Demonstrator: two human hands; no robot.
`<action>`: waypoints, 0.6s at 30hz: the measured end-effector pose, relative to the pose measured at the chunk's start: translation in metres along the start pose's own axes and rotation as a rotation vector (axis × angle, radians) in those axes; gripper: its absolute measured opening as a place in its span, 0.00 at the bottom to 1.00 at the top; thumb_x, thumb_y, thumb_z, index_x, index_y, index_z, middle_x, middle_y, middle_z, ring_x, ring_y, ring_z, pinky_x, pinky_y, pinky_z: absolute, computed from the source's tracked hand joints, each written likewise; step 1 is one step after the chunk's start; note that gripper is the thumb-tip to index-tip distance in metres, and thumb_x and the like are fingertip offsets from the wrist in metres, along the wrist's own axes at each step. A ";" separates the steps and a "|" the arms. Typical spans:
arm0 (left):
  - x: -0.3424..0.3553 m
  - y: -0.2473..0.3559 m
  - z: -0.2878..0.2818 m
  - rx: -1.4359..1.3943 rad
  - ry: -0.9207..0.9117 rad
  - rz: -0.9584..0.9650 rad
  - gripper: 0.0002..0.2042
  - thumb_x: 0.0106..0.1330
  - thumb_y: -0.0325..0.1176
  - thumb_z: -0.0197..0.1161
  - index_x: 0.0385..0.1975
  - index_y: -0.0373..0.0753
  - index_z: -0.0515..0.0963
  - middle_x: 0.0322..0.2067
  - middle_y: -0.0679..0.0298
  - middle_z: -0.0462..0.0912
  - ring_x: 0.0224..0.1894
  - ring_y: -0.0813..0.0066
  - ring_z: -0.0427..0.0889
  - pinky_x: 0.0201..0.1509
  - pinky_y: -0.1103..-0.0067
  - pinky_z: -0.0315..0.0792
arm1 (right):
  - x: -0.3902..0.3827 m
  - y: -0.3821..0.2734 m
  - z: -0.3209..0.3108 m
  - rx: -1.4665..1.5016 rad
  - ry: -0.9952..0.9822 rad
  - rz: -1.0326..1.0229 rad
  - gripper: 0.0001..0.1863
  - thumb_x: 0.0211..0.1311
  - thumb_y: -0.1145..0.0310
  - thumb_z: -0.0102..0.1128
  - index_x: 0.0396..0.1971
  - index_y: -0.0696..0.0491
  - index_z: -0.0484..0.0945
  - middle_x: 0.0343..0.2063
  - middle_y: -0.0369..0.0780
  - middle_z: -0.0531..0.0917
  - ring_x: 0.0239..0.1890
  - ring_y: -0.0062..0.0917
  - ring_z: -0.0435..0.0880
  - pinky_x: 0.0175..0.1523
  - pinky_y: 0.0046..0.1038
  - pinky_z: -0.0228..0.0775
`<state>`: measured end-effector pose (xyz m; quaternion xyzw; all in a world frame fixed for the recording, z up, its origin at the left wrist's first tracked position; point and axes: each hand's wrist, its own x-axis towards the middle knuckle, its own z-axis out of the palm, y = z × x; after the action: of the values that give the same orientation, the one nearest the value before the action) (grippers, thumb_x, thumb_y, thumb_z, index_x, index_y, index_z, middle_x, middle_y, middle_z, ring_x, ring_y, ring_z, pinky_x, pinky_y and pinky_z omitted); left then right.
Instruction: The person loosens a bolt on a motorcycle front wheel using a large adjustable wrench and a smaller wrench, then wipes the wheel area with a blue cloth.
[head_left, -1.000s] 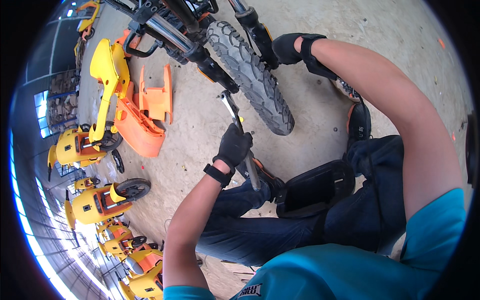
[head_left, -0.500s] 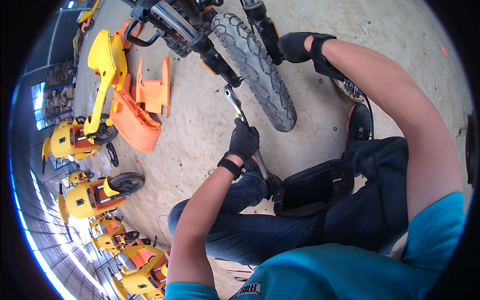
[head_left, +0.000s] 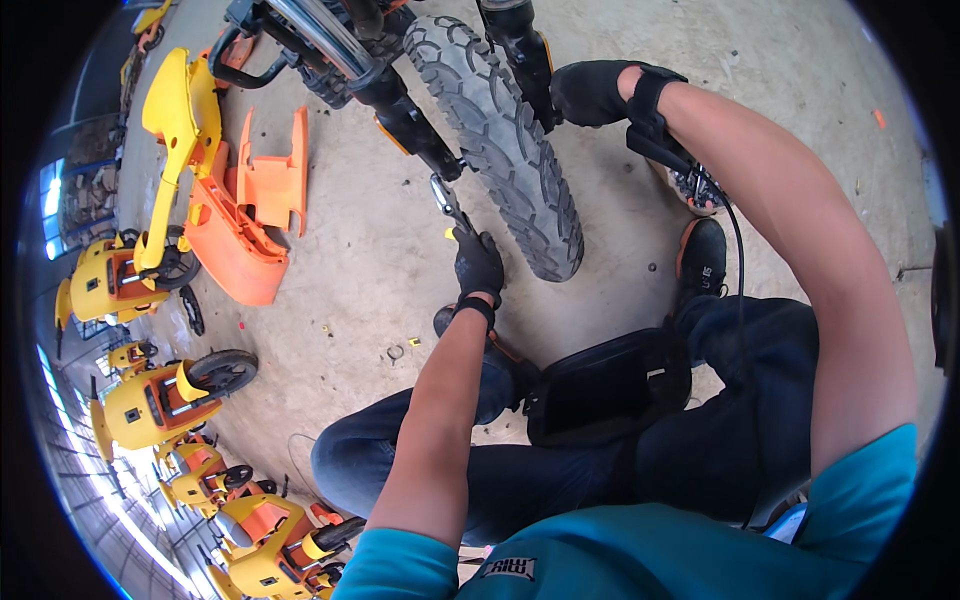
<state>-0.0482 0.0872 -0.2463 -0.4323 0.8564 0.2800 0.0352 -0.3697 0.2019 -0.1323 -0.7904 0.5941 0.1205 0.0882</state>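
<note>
My left hand (head_left: 480,265), in a black glove, is closed around a silver ratchet wrench (head_left: 445,196). The wrench's head sits close to the lower end of the left fork leg (head_left: 432,147), beside the axle end; I cannot tell whether they touch. Between the fork legs stands a knobbly front tyre (head_left: 500,150). On the far side of the wheel, my right hand (head_left: 592,93), also in a black glove, is against the lower part of the right fork leg (head_left: 522,60). Its fingers are mostly hidden there.
A black open case or pouch (head_left: 610,390) lies between my legs. Orange body panels (head_left: 235,245) and a yellow panel (head_left: 180,120) lie on the floor at the left. Several yellow and orange scooters (head_left: 150,405) stand beyond. A black cable (head_left: 741,260) hangs by my right arm.
My left hand has shifted slightly toward the fork end, and the wrench has turned so its handle no longer shows below the hand. My right hand stays by the fork. The whole view has shifted slightly.
</note>
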 end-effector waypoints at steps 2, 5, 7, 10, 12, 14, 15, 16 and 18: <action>0.010 -0.025 0.014 -0.107 0.106 0.147 0.17 0.60 0.35 0.54 0.47 0.34 0.65 0.29 0.46 0.79 0.35 0.47 0.78 0.36 0.63 0.71 | 0.002 -0.002 -0.004 0.086 0.042 0.057 0.06 0.43 0.73 0.54 0.18 0.56 0.80 0.22 0.43 0.80 0.28 0.34 0.80 0.37 0.30 0.72; 0.018 -0.017 0.011 -0.178 -0.044 -0.021 0.09 0.56 0.32 0.57 0.34 0.34 0.75 0.27 0.50 0.80 0.33 0.54 0.80 0.36 0.67 0.72 | 0.001 -0.001 0.000 0.197 0.060 0.130 0.05 0.43 0.73 0.54 0.18 0.56 0.79 0.22 0.43 0.80 0.28 0.34 0.80 0.36 0.29 0.72; 0.019 -0.004 0.007 -0.337 -0.107 -0.086 0.09 0.56 0.32 0.57 0.32 0.34 0.77 0.27 0.50 0.81 0.33 0.56 0.81 0.35 0.68 0.72 | 0.000 0.002 0.004 0.137 0.060 0.085 0.05 0.43 0.73 0.54 0.18 0.56 0.79 0.22 0.42 0.80 0.28 0.34 0.80 0.36 0.29 0.72; 0.005 0.002 0.013 -0.375 -0.061 -0.165 0.09 0.56 0.33 0.56 0.31 0.34 0.77 0.26 0.52 0.81 0.31 0.58 0.81 0.34 0.68 0.72 | 0.000 0.008 0.001 -0.031 0.034 -0.030 0.04 0.43 0.74 0.55 0.18 0.56 0.79 0.21 0.41 0.80 0.26 0.33 0.80 0.33 0.29 0.72; -0.003 0.003 0.012 -0.323 -0.033 -0.129 0.11 0.57 0.36 0.56 0.29 0.34 0.78 0.25 0.52 0.81 0.31 0.57 0.81 0.33 0.68 0.72 | 0.001 0.007 -0.005 0.014 -0.005 0.008 0.04 0.43 0.74 0.56 0.18 0.56 0.79 0.19 0.40 0.80 0.24 0.31 0.79 0.31 0.29 0.72; -0.002 -0.011 0.015 -0.296 -0.125 -0.213 0.13 0.57 0.39 0.55 0.29 0.34 0.78 0.26 0.50 0.81 0.32 0.54 0.81 0.34 0.67 0.72 | 0.002 0.002 -0.014 0.276 -0.043 0.172 0.03 0.43 0.74 0.57 0.18 0.56 0.79 0.17 0.40 0.79 0.21 0.30 0.78 0.29 0.29 0.70; 0.000 -0.020 0.021 -0.285 -0.175 -0.251 0.14 0.57 0.40 0.54 0.29 0.34 0.78 0.26 0.50 0.81 0.33 0.53 0.80 0.35 0.66 0.72 | 0.002 0.001 -0.019 0.408 -0.066 0.259 0.03 0.43 0.74 0.57 0.18 0.56 0.79 0.16 0.40 0.79 0.20 0.29 0.78 0.27 0.28 0.70; -0.004 -0.027 0.031 -0.118 -0.198 -0.288 0.16 0.57 0.42 0.54 0.30 0.34 0.79 0.28 0.47 0.80 0.36 0.49 0.79 0.37 0.64 0.72 | 0.003 0.000 -0.020 0.567 -0.094 0.389 0.05 0.43 0.74 0.56 0.16 0.58 0.78 0.16 0.41 0.79 0.19 0.29 0.77 0.26 0.29 0.68; -0.017 -0.071 0.054 0.090 -0.234 -0.096 0.15 0.56 0.41 0.55 0.31 0.34 0.79 0.29 0.45 0.80 0.38 0.47 0.79 0.39 0.62 0.72 | -0.001 0.000 -0.024 0.536 -0.056 0.408 0.07 0.45 0.71 0.55 0.19 0.58 0.80 0.18 0.43 0.80 0.20 0.30 0.79 0.27 0.31 0.69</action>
<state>0.0066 0.0939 -0.3183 -0.4352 0.8364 0.2880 0.1676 -0.3677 0.1965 -0.1094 -0.6003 0.7480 -0.0031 0.2830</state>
